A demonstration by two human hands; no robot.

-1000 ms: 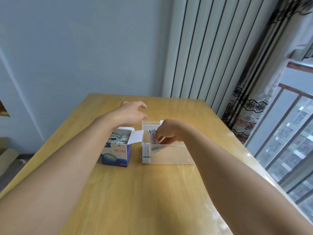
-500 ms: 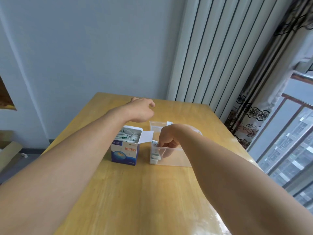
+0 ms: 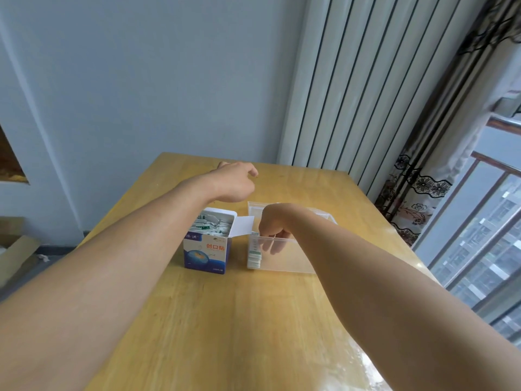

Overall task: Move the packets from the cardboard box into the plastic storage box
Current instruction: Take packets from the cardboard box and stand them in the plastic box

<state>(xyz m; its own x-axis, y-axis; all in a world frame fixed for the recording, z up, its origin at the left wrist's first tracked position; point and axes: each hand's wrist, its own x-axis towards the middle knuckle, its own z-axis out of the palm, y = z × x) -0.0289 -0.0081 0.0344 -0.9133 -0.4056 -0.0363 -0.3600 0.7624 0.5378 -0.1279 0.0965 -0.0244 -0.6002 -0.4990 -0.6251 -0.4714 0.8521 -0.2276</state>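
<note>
Packets [image 3: 254,253] stand stacked on edge at left end of clear plastic storage box [image 3: 293,261]; more packets [image 3: 211,225] fill open cardboard box [image 3: 205,251] just left of it. Order by size: wooden table [image 3: 214,320] carries both boxes, side by side, close but apart. Right hand [image 3: 275,225] reaches down into plastic box, fingers [image 3: 273,246] curled down beside the stack; can't tell whether they pinch a packet or hold nothing. Left hand [image 3: 234,183] hovers above and behind cardboard box, fingers loosely curled, holding nothing. Cardboard box flap [image 3: 242,225] sticks out toward plastic box.
</note>
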